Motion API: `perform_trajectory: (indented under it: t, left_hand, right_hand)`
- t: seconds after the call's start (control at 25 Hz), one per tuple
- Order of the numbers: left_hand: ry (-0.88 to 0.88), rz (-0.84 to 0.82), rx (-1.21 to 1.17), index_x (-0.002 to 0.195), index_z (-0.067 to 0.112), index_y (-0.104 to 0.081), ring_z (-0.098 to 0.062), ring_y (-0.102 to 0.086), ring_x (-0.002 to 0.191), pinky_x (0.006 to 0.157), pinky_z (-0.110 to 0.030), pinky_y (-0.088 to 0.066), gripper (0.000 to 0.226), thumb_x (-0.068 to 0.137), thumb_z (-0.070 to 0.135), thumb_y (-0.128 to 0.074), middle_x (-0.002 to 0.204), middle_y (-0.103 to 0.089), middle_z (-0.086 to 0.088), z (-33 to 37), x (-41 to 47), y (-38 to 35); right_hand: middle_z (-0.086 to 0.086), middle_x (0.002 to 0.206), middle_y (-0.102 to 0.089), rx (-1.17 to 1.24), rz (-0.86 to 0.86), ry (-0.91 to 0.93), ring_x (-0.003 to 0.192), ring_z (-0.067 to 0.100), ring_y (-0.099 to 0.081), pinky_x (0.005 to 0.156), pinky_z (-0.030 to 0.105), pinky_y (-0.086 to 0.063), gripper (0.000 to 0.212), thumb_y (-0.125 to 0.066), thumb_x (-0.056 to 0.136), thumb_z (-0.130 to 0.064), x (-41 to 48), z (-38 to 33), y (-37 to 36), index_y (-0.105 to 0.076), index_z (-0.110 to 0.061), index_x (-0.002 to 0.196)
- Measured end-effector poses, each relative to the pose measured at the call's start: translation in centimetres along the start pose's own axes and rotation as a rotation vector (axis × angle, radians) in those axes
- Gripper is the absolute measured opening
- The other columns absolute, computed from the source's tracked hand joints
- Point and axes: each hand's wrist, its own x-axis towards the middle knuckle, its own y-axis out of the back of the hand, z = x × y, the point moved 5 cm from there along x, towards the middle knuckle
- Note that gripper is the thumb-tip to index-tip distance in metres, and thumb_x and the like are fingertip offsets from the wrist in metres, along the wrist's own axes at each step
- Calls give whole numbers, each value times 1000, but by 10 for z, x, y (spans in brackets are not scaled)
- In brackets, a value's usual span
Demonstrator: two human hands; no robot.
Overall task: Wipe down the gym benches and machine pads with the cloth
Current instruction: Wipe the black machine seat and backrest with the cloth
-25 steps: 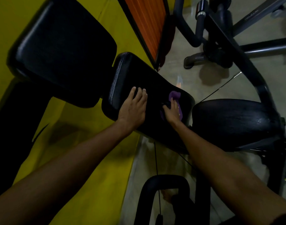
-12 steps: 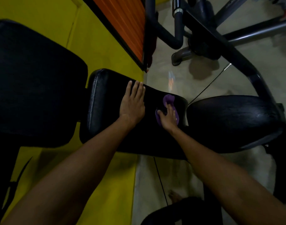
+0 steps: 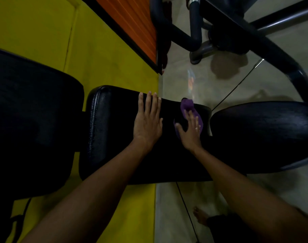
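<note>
Pressing purple cloth [image 3: 188,106] on bench pad [image 3: 114,123], right hand [image 3: 191,132] flat; left hand [image 3: 148,123] beside

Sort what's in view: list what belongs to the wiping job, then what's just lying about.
Job in hand:
- purple cloth, pressed under the right hand
- middle pad, with the left hand flat on it
- left pad and right pad, also for wiping

Just there:
- machine frame
- cable
- orange panel
</note>
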Motion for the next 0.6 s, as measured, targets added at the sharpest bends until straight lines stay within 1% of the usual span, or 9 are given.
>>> perform_trajectory:
  t: [0.08, 0.12, 0.2, 0.24, 0.32, 0.4, 0.48, 0.56, 0.6]
  left_hand:
    - [3, -7, 15, 158, -1, 4, -45, 7, 152, 119, -65, 3, 72, 105, 45, -12, 166, 2, -24, 2, 3, 0]
    - [8, -5, 19, 158, -1, 4, -46, 7, 152, 119, -66, 3, 73, 105, 46, -13, 166, 2, -24, 2, 5, 0]
    - [19, -6, 14, 158, 0, 4, -47, 6, 151, 118, -68, 4, 74, 105, 47, -14, 166, 1, -24, 5, 10, -2]
    - [19, -10, 17, 158, 0, 5, -47, 6, 151, 118, -69, 5, 74, 104, 47, -14, 166, 1, -24, 7, 12, -2]
    - [16, -11, 26, 158, 0, 7, -48, 5, 151, 117, -70, 5, 74, 104, 47, -14, 166, 2, -24, 10, 14, -3]
    - [21, -3, 19, 157, -1, 7, -50, 5, 150, 116, -71, 7, 75, 104, 47, -14, 165, 1, -25, 11, 17, -4]
    - [16, -3, 17, 158, -1, 4, -51, 4, 150, 115, -72, 7, 74, 104, 47, -14, 165, -1, -25, 12, 18, -3]
    - [8, -5, 7, 158, -1, 2, -51, 2, 150, 116, -72, 6, 73, 105, 47, -13, 165, -2, -25, 12, 19, -1]
    - [5, -7, 11, 158, -1, 1, -51, 2, 150, 116, -72, 5, 73, 105, 47, -13, 165, -2, -25, 13, 19, -1]
  right_hand:
    - [-7, 171, -7, -1, 26, -135, 157, 27, 4, 125, 51, 3, 68, -47, 102, -55, 36, -8, 9, -17, -35, 161]
    - [-6, 170, -15, -20, 34, -108, 157, 28, 0, 125, 52, 4, 63, -43, 103, -57, 49, -21, 13, -27, -35, 159]
    - [-3, 160, -40, -115, 41, 135, 154, 27, -18, 123, 54, 1, 56, -35, 101, -61, 62, -54, 14, -48, -34, 149]
    - [-3, 151, -51, -141, 40, 262, 149, 26, -29, 124, 54, -3, 56, -33, 99, -61, 64, -65, 13, -54, -34, 143]
    - [-1, 135, -63, -138, 69, 398, 134, 24, -48, 121, 55, -21, 55, -30, 98, -59, 70, -75, 15, -63, -32, 133]
    - [0, 118, -70, -181, 139, 453, 114, 25, -61, 109, 51, -39, 50, -32, 99, -55, 80, -74, 16, -69, -28, 118]
    - [3, 100, -72, -274, 190, 407, 96, 29, -65, 91, 39, -46, 44, -37, 99, -52, 96, -65, 23, -71, -24, 96]
    - [10, 94, -72, -316, 187, 202, 90, 35, -65, 77, 35, -43, 44, -40, 97, -51, 114, -48, 35, -66, -20, 80]
    - [12, 95, -72, -312, 165, 76, 91, 36, -65, 75, 35, -43, 45, -40, 96, -52, 119, -43, 43, -64, -20, 77]
